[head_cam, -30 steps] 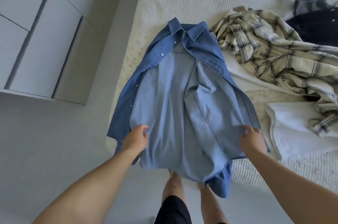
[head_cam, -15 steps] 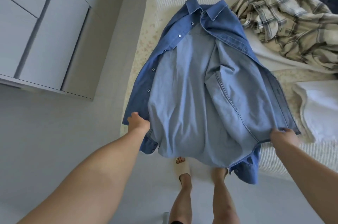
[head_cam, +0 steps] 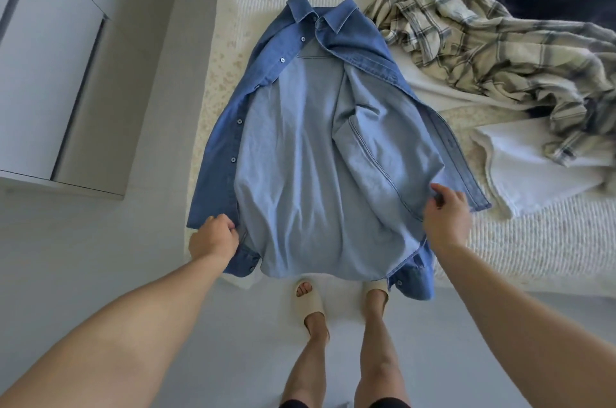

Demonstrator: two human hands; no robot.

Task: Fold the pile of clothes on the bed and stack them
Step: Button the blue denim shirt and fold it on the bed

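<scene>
While hem-hidden, left hand (head_cam: pixel 213 237) grip unclear.

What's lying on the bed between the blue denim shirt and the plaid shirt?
In the head view, a white garment fills the gap between the blue denim shirt and the plaid shirt, running under the plaid one.

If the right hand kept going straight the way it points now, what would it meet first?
Probably just more of the blue denim shirt: the right hand points up the bed along its right front panel. Past that, the cream plaid shirt, though depth is unclear.
</scene>
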